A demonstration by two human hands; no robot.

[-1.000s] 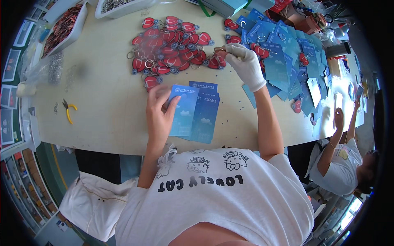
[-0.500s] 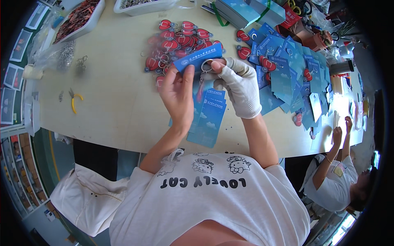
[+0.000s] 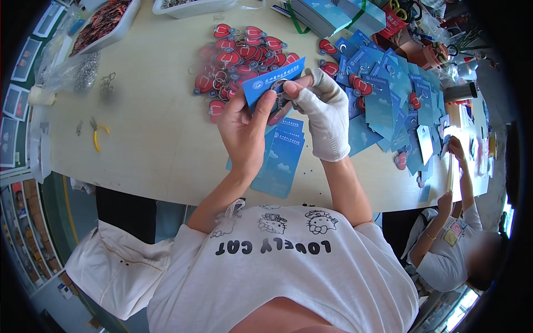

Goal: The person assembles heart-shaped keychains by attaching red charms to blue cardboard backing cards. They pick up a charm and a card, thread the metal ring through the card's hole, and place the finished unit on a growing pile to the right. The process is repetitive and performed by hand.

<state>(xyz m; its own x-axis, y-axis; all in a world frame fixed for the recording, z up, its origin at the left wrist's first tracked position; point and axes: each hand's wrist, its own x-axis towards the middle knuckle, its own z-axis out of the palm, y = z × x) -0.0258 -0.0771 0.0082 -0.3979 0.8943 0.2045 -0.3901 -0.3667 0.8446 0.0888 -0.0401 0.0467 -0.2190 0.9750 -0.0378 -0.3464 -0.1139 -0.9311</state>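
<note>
My left hand [image 3: 242, 133] grips a blue card [image 3: 259, 85] between thumb and fingers, with the card's face tilted toward me. Against the card's edge my right hand [image 3: 326, 119], in a white glove with bare fingertips, pinches a metal key ring [image 3: 279, 86]. Part of a red charm hangs below, partly hidden by the fingers; whether the ring passes through the card I cannot tell. Several blue cards [image 3: 282, 166] lie overlapped on the table under my hands. Just beyond is a heap of red keychains [image 3: 244, 55] with metal rings.
On the right spreads a pile of blue cards [image 3: 383, 102], some with red keychains. Yellow-handled pliers [image 3: 98, 135] lie at left, near loose metal rings [image 3: 108, 83]. White trays [image 3: 114, 39] and bundled cards [image 3: 322, 16] line the far side. A co-worker's hands [image 3: 447, 202] work at far right.
The card has tilted more steeply and shifted slightly right. My right hand has brought the ring in against it, and the dangling charm is now mostly behind my fingers. The co-worker's hands have moved.
</note>
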